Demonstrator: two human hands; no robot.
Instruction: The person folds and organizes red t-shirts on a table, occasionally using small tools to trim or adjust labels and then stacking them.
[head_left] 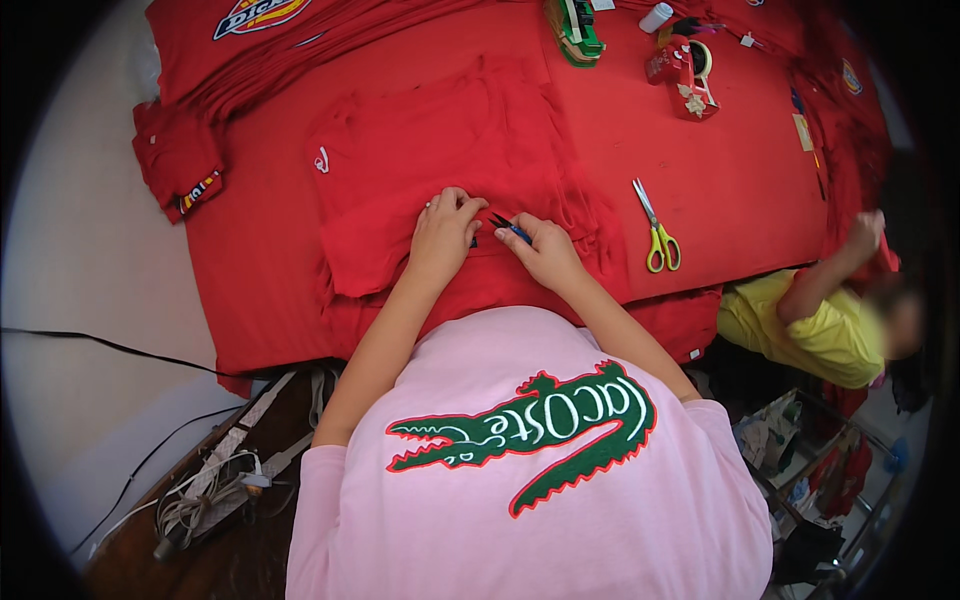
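Observation:
A red shirt lies spread in front of me on a layer of red garments, with a small white emblem on its left part. My left hand rests on its lower part, fingers bent and closed on the red cloth. Between the fingers of my right hand is a pair of blue-handled thread snips. Their dark blades point left, toward my left fingertips, and look slightly parted. A small dark patch shows on the cloth beside my left hand; I cannot make out what it is.
Yellow-handled scissors lie to the right. Farther back are a green tape dispenser, a red tape dispenser and a white cylinder. More red shirts lie left. At right sits a person in yellow. Cables hang lower left.

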